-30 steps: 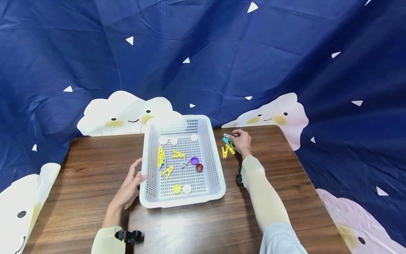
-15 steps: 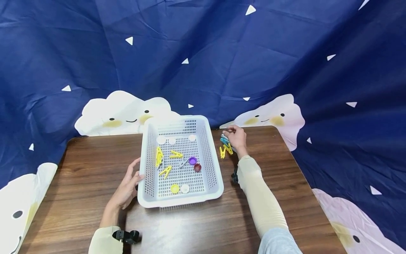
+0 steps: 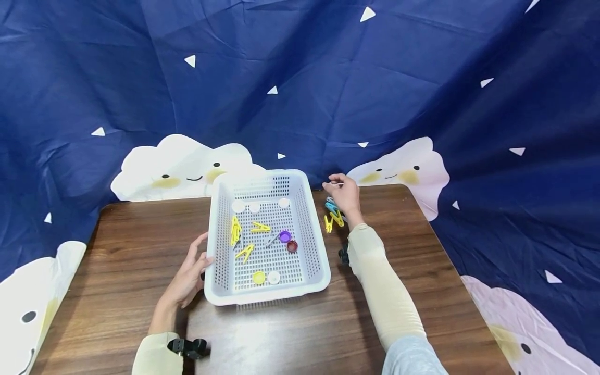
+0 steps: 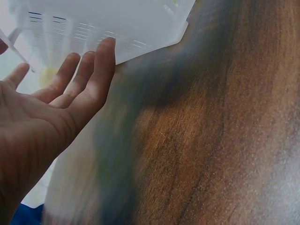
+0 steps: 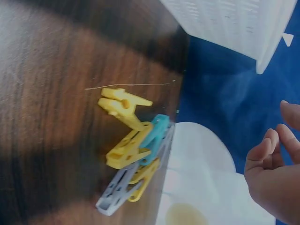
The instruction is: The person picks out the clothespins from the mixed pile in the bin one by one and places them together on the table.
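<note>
My left hand [image 3: 186,278] rests against the left side of a white plastic basket [image 3: 269,298], fingers spread loosely along its outer wall, as the left wrist view also shows. My right hand [image 3: 346,195] hovers over the far table edge, beyond a small pile of clothespins. Its fingers [image 5: 281,129] are loosely bent with gaps between them, and nothing shows in them. The pile has yellow clothespins [image 5: 126,147], a teal clothespin [image 5: 155,136] and grey clothespins [image 5: 115,190]. Inside the basket lie yellow clothespins [image 3: 260,227], grey clothespins [image 3: 272,240] and several bottle caps.
The basket holds a purple cap [image 3: 285,237], a dark red cap [image 3: 292,246], a yellow cap [image 3: 259,277] and white caps [image 3: 238,207]. A brown wooden table [image 3: 140,234] lies beneath. A blue cloth [image 3: 300,104] with clouds hangs behind it.
My right hand has risen and moved away from the clothespin pile, toward the far edge and slightly left. The left hand stays at the basket. The pile and basket contents look the same.
</note>
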